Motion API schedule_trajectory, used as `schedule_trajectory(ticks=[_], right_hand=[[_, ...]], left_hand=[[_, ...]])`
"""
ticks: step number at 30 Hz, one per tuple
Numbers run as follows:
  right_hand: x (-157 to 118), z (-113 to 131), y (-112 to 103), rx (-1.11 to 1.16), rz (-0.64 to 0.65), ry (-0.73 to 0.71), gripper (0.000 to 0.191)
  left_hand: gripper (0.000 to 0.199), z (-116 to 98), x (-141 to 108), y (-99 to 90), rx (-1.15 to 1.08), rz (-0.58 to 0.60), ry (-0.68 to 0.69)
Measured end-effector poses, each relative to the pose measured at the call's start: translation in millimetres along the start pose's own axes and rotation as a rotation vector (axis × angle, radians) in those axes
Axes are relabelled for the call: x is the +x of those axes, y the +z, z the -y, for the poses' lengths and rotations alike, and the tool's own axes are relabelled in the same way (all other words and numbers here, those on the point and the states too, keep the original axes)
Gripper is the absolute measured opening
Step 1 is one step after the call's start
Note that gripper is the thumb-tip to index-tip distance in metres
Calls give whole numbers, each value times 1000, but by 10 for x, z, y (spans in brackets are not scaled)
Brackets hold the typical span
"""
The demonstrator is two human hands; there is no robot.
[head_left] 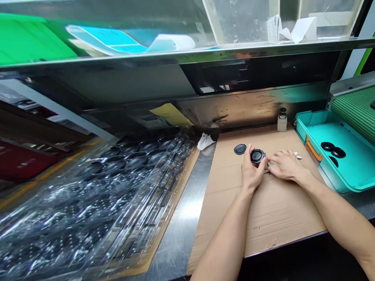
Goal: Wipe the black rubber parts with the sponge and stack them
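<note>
My left hand point(251, 171) grips a round black part point(257, 156) between thumb and fingers, above a cardboard sheet point(278, 210). Just right of it, my right hand point(283, 164) has its fingers bent together near the part's right edge; whatever they pinch is too small to make out. Another black disc point(240, 149) lies flat on the cardboard, up and left of my left hand. A small white item point(297, 155) shows partly behind my right hand.
Clear plastic trays of black parts point(117, 187) fill the left side. A teal bin point(360, 164) holding several black discs stands right, beside a green conveyor point(357, 109). A small bottle point(282, 121) and crumpled white tissue point(205, 141) are at the back. A metal shelf point(175, 58) crosses above.
</note>
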State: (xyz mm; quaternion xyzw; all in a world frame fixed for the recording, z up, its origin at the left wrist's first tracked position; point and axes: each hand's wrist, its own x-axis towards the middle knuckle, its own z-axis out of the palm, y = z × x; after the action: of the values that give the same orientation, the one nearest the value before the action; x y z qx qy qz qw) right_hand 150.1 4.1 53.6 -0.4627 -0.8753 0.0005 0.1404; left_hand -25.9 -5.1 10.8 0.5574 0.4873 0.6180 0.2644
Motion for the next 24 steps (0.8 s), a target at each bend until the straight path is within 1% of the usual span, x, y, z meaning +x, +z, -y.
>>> schedule_trajectory(ticks=[2,4,5,7,9,11,14,17,19,21,24], right_hand=[[-8,10,21,2,44,-37,28],[8,-10,78,38,-21,4,30],[23,-22,114,73,-83,33,31],[57,-29,188,161,-225,68,34],[78,7,246,235,-327,68,38],[75,92,280,260,-357,64,41],[38,277,303,222,-317,79,42],[10,435,313,191,-267,22,42],[20,472,310,181,-247,-21,43],[49,451,295,159,-234,17,43],[79,390,265,125,-226,149,43]], left_hand=[[68,-14,42,-6,-153,-87,-150],[56,-36,99,-23,-365,-146,-361],[49,-51,128,-34,-488,-141,-480],[44,-84,170,-52,-732,-78,-699],[44,-113,180,-53,-902,2,-827],[39,-129,161,-27,-979,48,-865],[34,-135,109,35,-986,88,-862],[37,-130,82,58,-961,127,-833],[40,-118,84,47,-952,179,-800],[38,-97,92,36,-929,197,-773],[34,-60,97,45,-882,153,-775]])
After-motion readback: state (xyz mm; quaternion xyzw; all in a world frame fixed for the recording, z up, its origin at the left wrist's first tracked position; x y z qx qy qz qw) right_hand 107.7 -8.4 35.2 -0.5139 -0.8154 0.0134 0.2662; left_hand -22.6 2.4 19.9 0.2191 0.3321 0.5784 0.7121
